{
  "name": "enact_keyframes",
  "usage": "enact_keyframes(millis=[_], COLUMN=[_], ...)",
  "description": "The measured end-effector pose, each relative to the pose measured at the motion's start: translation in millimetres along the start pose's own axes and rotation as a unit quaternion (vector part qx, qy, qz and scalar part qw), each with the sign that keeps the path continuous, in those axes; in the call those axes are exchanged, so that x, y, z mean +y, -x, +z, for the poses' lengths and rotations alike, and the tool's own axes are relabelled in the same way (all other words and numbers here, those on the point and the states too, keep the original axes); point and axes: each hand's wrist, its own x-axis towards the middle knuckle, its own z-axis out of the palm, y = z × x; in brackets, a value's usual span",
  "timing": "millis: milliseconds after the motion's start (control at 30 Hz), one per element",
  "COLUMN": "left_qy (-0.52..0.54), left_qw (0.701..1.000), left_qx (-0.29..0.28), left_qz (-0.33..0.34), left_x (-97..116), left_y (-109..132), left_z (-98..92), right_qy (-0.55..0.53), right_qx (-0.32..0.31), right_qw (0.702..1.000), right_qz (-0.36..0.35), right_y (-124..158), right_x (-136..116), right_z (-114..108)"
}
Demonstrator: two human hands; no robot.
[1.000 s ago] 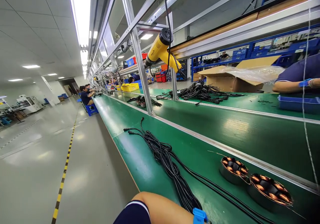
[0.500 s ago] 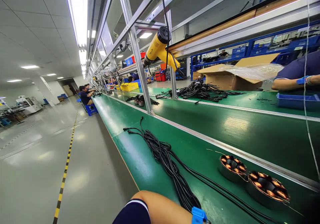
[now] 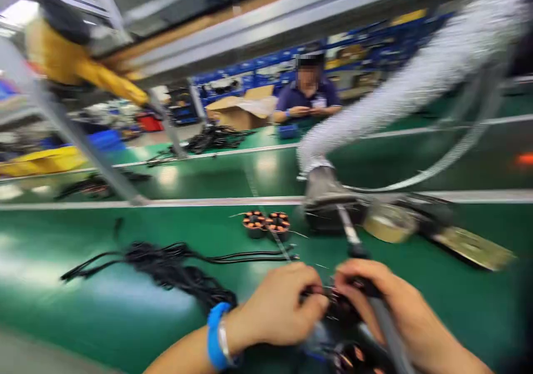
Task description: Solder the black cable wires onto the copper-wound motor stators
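Dark wound piece (image 3: 342, 310): low in my view, between my two hands and within reach of both; too blurred for me to tell its long axis.
Left grip (image 3: 287, 304): at the piece's 9 o'clock side, thumb and finger seemingly pinching its edge, blue band (image 3: 216, 335) at the wrist.
Right grip (image 3: 385, 302): at 3 o'clock, fingertips against the piece, with the pen-shaped tool (image 3: 353, 240) held through the same fingers.
Tool's lie: long axis from about 11 to 5 o'clock, metal end away from me; this hand is the nearer to it, and the metal end sits beyond the piece, at 12.
Copper-wound ring (image 3: 353, 357): at 6 o'clock, partly cut off by the lower edge.
Cable bundle (image 3: 179, 268): on the green surface (image 3: 466, 302), between 9 and 10.
Ring pair (image 3: 266, 224): side by side, between 10 and 11.
Tape roll (image 3: 389, 222): at 1 o'clock.
Hood and hose: dark hood (image 3: 322, 188) at 12, silvery hose (image 3: 395, 96) rising toward 1.
Co-worker (image 3: 308, 96): far off, near 12.
Changed: half a second ago only my left arm showed; now both hands do, my view has swung right, and hose and tape have come in.
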Motion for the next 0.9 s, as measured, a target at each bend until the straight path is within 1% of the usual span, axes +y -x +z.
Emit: enact_keyframes(millis=[67, 167, 300, 400, 467, 567, 667, 733, 800, 900], left_qy=[0.072, 0.149, 0.219, 0.298, 0.343, 0.379, 0.395, 0.393, 0.384, 0.372], left_qw=[0.996, 0.985, 0.968, 0.942, 0.925, 0.911, 0.906, 0.907, 0.909, 0.911], left_qx=[-0.032, -0.074, -0.097, -0.112, -0.118, -0.103, -0.052, -0.013, 0.013, 0.02], left_qz=[-0.029, -0.052, -0.081, -0.103, -0.11, -0.126, -0.14, -0.148, -0.162, -0.178], left_x=[-6, -11, -11, -13, -15, -19, -24, -29, -32, -35], left_y=[-6, -12, -12, -13, -15, -19, -26, -32, -38, -46], left_z=[-3.8, -1.5, 4.4, 6.8, 8.3, 11.1, 13.5, 13.9, 13.1, 10.9], right_qy=[-0.018, -0.044, -0.06, -0.069, -0.071, -0.051, -0.014, 0.001, -0.001, -0.018], right_qx=[-0.049, -0.078, -0.094, -0.123, -0.132, -0.099, -0.044, -0.018, 0.006, 0.055], right_qw=[0.999, 0.996, 0.994, 0.99, 0.988, 0.993, 0.998, 0.999, 1.0, 0.998], right_qz=[0.0, -0.012, -0.012, -0.018, -0.026, -0.038, -0.045, -0.04, -0.021, 0.034], right_y=[3, -3, -6, -3, -1, 0, -1, 0, 2, 8], right_x=[-2, -6, -9, -7, -4, -2, 0, 0, -2, -11], right_z=[-11, -15, -16, -17, -16, -9, 0, 2, 1, -9])
